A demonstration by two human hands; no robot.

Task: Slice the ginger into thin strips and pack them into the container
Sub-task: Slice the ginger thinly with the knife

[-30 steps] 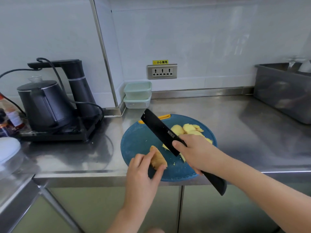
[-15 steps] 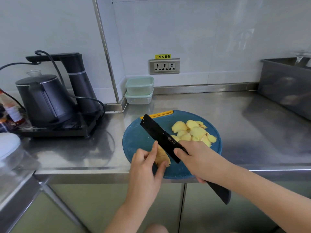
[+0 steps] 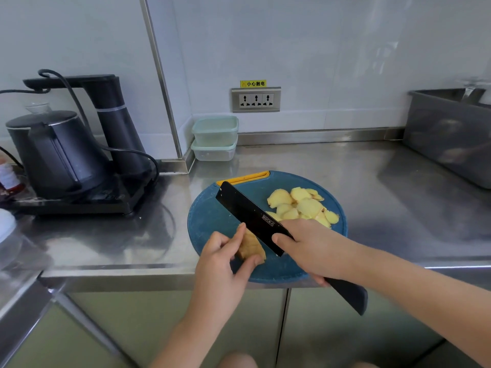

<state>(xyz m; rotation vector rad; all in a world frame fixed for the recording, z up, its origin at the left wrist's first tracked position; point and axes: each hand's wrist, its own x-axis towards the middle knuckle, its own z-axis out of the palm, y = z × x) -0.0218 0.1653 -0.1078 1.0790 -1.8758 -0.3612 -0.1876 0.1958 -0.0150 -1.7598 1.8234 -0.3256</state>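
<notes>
**Ginger held at the near edge of the board, black knife beside it**

The person stands at a steel surface (image 3: 372, 181) with a round blue cutting board (image 3: 210, 216) in front. The left hand (image 3: 220, 258) holds a piece of ginger (image 3: 251, 245) on the near part of the board. Its fingers (image 3: 239, 233) are curled and pinch the piece between forefinger and thumb.

The right hand (image 3: 310, 248) is closed around a black knife (image 3: 252, 216) where the blade meets the handle, with the forefinger on the side of the blade. The blade is tilted and points to the far left over the board. Its near end is just beside the ginger piece, and I cannot tell if they touch. The handle end reaches out past the front edge of the surface.

A heap of ginger slices (image 3: 300, 205) lies on the far right part of the board, behind the right hand. Two containers (image 3: 215, 128), one on the other, stand at the wall, well apart from the board. A black kettle (image 3: 55, 152) stands at the left and a grey bin (image 3: 449, 134) at the right.
</notes>
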